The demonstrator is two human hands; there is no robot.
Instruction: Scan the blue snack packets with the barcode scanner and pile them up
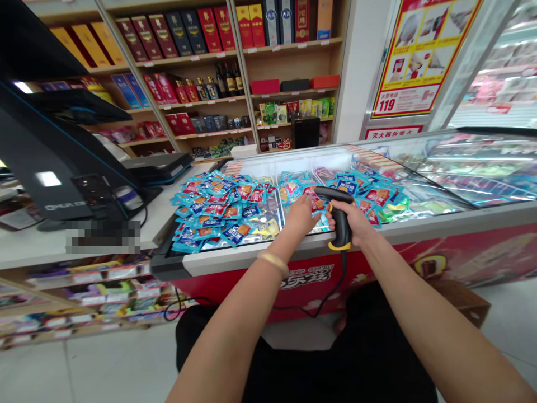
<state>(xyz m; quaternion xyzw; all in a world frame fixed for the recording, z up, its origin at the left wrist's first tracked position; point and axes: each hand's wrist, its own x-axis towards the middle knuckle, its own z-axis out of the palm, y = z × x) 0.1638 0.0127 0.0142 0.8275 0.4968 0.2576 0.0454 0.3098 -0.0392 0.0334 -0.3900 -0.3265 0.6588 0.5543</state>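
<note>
My right hand [356, 223] is closed around the handle of a black and yellow barcode scanner [343, 224], its head tilted toward the left and its cable hanging down. Close by on the left, my left hand [301, 215] reaches over small snack packets on the glass top, thumb and fingers apart; its fingertips are partly hidden. Beyond both hands lies a red and blue snack packet [316, 202]. A large heap of blue, red and orange snack packets [213, 204] covers the left end of the glass. More snack packets [375, 193] lie to the right of the scanner.
The packets rest on a chest freezer [398, 224] with a glass top and red front. A counter [163, 224] with a dark checkout terminal [62, 162] adjoins on the left. Shelves [205, 56] of boxes and bottles stand behind. A wooden stool [461, 302] is at lower right.
</note>
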